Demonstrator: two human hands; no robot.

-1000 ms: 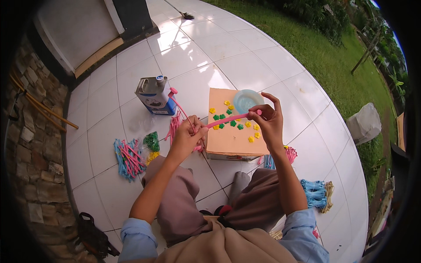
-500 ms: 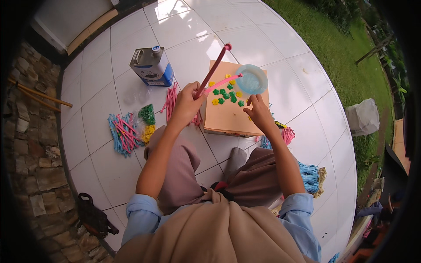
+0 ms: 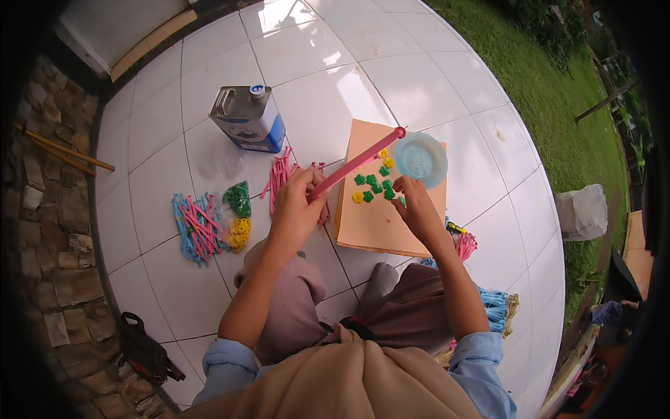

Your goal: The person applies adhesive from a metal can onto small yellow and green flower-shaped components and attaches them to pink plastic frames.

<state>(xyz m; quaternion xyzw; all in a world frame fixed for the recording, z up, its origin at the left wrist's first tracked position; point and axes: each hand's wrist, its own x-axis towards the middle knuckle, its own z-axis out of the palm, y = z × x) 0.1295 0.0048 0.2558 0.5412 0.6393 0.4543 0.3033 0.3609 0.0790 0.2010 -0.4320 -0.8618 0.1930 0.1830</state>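
Note:
My left hand (image 3: 299, 201) is closed around the lower end of long pink plastic sticks (image 3: 359, 162), which slant up and to the right and end in a dark pink knob. They overlap, so their number is hard to tell. Over the cardboard-topped box (image 3: 380, 230), my right hand (image 3: 421, 213) has bent fingers, with thumb and forefinger apart beside small green plastic flowers (image 3: 377, 188). Yellow plastic flowers (image 3: 358, 197) lie among the green ones. A round pale blue bowl (image 3: 421, 159) stands at the far right of the cardboard, beyond my right hand.
A blue and silver metal can (image 3: 250, 120) stands at the far left. Nearby are a pile of pink and blue sticks (image 3: 197, 227), bags of green flowers (image 3: 237, 199) and yellow flowers (image 3: 239, 234), and more pink sticks (image 3: 279, 174). Blue bundles (image 3: 493, 307) lie at right.
The sticks in my left hand, spread apart before, now nearly line up and lean further right. My right hand stays over the flowers, its fingers more curled. The whole view has shifted slightly.

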